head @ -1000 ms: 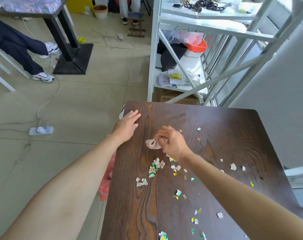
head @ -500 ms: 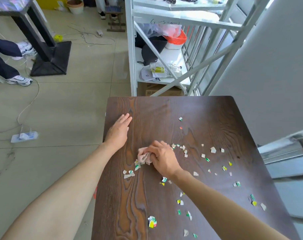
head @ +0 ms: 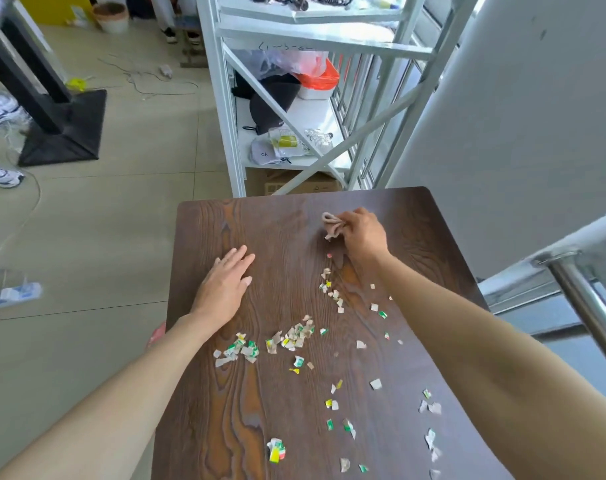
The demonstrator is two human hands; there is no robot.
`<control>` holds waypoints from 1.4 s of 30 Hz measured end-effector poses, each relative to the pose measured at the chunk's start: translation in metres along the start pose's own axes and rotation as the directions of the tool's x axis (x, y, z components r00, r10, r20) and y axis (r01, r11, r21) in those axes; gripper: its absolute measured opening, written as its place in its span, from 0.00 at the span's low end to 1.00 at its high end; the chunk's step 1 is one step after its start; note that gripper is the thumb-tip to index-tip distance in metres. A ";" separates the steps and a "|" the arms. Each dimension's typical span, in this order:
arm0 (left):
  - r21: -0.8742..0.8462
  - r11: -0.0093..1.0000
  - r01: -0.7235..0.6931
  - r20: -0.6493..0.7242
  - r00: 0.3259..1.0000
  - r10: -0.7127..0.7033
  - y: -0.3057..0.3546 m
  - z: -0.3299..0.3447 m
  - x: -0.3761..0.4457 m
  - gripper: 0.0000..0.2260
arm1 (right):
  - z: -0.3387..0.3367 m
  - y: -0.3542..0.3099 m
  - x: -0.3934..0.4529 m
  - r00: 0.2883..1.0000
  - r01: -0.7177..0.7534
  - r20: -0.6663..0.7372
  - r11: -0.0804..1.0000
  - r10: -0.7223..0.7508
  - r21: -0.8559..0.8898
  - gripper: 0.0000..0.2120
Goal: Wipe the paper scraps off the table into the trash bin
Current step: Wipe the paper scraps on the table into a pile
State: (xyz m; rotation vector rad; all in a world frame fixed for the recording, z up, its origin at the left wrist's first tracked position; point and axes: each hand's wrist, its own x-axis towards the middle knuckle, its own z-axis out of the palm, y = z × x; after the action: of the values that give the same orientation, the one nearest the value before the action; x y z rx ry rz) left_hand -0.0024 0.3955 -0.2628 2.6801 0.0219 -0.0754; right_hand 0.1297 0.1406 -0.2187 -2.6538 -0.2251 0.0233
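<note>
Several white, green and yellow paper scraps lie scattered over the dark wooden table, densest in a band across its middle. My right hand is closed on a crumpled pinkish cloth near the table's far edge, right of centre. My left hand lies flat on the table near the left edge, fingers spread, holding nothing. A sliver of red trash bag shows below the table's left edge; the bin itself is hidden.
A white metal shelf rack with bags and boxes stands just beyond the table. A grey wall and a steel rail are to the right. On the tiled floor at left are a power strip, cables and a black stand base.
My right hand with the cloth has moved from the table's middle toward the far right part. The pile of scraps it was pushing stays in the middle. My left hand stays flat.
</note>
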 end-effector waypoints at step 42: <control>0.007 1.000 0.020 0.123 0.992 -0.021 0.008 -0.003 0.002 0.24 | 0.030 0.005 -0.115 0.970 0.197 0.139 0.980 -0.197 0.014 0.19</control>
State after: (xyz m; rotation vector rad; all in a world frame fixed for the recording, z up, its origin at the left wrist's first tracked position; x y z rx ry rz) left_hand 0.0001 0.3897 -0.2573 2.6765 0.0107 -0.2482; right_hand 0.0149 0.1314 -0.2505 -2.6189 -0.5348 0.1456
